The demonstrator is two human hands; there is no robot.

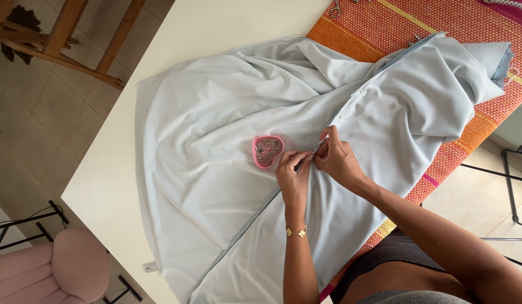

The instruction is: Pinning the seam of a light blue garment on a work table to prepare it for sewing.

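Head-camera view: a person's left hand (295,171) and right hand (335,157) meet at a folded seam (272,200) in pale blue fabric (216,129) spread across a white table (114,186), both pinching the edge between fingertips. Its long axis runs diagonally, from the lower left near the table's edge up toward the far right, where it crosses an orange woven mat (418,22). A pink heart-shaped dish of pins (268,151) rests on the cloth just beside the left hand.
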